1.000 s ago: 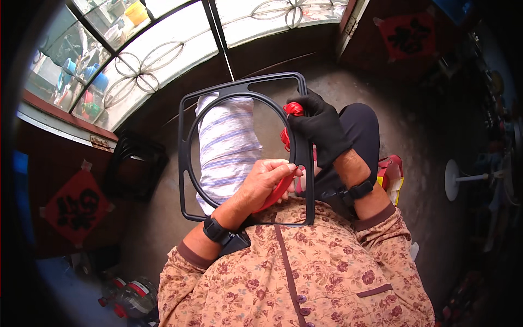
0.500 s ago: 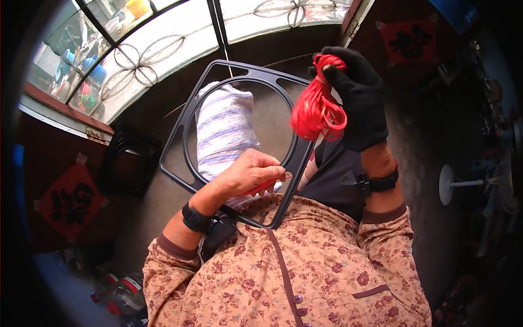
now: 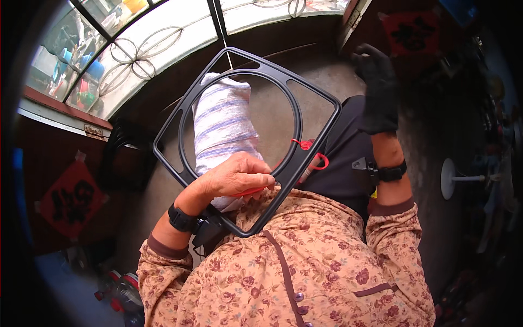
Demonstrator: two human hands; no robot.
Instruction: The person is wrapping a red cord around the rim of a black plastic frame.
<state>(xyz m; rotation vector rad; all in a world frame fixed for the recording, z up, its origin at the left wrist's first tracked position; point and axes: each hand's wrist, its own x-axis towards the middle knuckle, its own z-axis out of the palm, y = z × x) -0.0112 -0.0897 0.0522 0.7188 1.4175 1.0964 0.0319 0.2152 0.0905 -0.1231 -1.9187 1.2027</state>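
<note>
My left hand (image 3: 239,177) is closed on the near side of a black square frame (image 3: 316,145) with a large round opening, and a red strip (image 3: 251,191) shows under its fingers. The frame is tilted in front of my body. Through the opening I see a white cloth with blue stripes (image 3: 223,122). At the frame's right side lie a few red strands (image 3: 303,144) and a red loop (image 3: 326,162), partly hidden; what the loop belongs to is unclear. My right hand (image 3: 378,92), in a black glove, is raised beyond my right thigh, fingers loosely bent and apart, with nothing visible in it.
A glazed metal-framed door or window (image 3: 163,60) curves across the far left. Dark stacked items (image 3: 128,158) stand at left, and plastic bottles (image 3: 126,291) lie at lower left. A white round-based stand (image 3: 448,179) is on the right. Red paper signs (image 3: 73,196) hang on both sides.
The red strand bundle has left my right hand and is out of sight. That hand has moved right and slightly up. My left hand and the frame have shifted slightly left, with the frame turning.
</note>
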